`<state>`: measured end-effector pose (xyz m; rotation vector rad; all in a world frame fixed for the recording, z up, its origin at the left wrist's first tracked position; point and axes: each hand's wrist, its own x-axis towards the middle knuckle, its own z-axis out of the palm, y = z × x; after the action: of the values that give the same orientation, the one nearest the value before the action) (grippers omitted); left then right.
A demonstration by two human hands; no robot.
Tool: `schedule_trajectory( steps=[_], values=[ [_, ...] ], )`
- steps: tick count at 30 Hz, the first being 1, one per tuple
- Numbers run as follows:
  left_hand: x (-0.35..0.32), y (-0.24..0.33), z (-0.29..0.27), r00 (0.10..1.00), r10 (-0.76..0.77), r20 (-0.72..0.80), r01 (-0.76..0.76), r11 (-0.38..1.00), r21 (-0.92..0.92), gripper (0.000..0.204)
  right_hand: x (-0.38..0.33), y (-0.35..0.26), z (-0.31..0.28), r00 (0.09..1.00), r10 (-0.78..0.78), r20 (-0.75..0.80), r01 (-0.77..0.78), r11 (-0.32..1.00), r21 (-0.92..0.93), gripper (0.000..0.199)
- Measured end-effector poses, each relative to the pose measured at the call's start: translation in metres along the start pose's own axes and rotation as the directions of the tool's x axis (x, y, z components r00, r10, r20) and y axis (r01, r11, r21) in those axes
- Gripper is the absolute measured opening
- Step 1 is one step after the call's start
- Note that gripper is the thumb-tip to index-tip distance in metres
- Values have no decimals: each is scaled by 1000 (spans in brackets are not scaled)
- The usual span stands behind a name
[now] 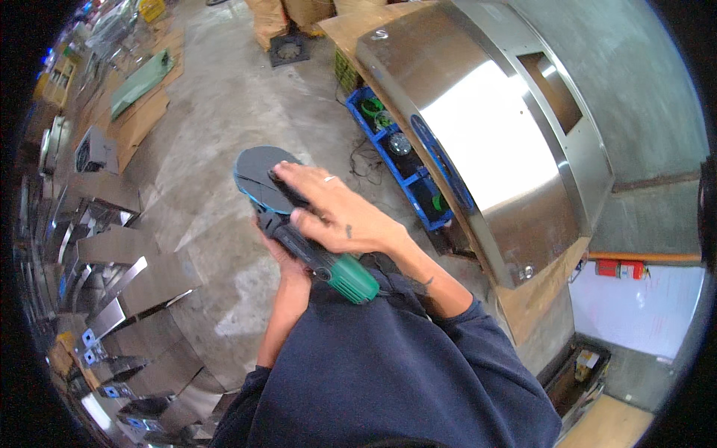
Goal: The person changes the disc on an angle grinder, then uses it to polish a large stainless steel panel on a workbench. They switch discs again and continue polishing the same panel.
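While the concrete floor (216,89) fills most of the background, the big thing here is a shiny metal cover (478,134) lying on a wooden board over on the right. Bunch of metal parts (134,250) are laid out along the left side, and the person's dark shirt (388,366) takes up the bottom middle. There's a blue crate (413,179) down beside the metal cover too.

Now the grinder (302,248): it's up off the floor, right in front of the person's belly, between the two hands. Its long axis runs on a slant, with the disc end pointing away and to the left, and the green back end pointing down-right toward the shirt. Can't tell if that end touches the cloth.

Right hand (343,213) comes over the top, fingers close together and lying along the disc's right side, thumb split off toward the grinder's neck. Can't tell if it's actually pinching anything. Left hand (280,257) is under the neck, mostly hidden, so no idea how its fingers close.

The round grey disc (261,179) has its flat face tipped up, with a dark line across it. Smallest bit: a ring (329,178) on a right-hand finger.
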<state>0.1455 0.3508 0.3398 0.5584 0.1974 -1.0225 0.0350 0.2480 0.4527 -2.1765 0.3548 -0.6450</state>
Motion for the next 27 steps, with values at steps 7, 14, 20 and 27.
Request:
schedule_trajectory(
  steps=[7, 14, 20, 27],
  values=[
    [-11, -14, -10, 875, -323, 361, 419, 878, -230, 92, 17, 0, -5, 986, 141, -92, -145, 988, -46, 28],
    [-7, -25, -21, 797, -317, 515, 529, 777, -341, 96, 17, 14, -22, 999, 1, -36, -4, 994, -109, 33],
    [-1, -27, -19, 823, -317, 471, 474, 841, -262, 88, 22, -8, -9, 970, 220, -105, -225, 974, -31, 29],
    [-6, -25, -8, 874, -372, 313, 445, 872, -206, 93, 20, 10, -17, 999, 52, -7, -52, 999, 16, 16]
  ],
)
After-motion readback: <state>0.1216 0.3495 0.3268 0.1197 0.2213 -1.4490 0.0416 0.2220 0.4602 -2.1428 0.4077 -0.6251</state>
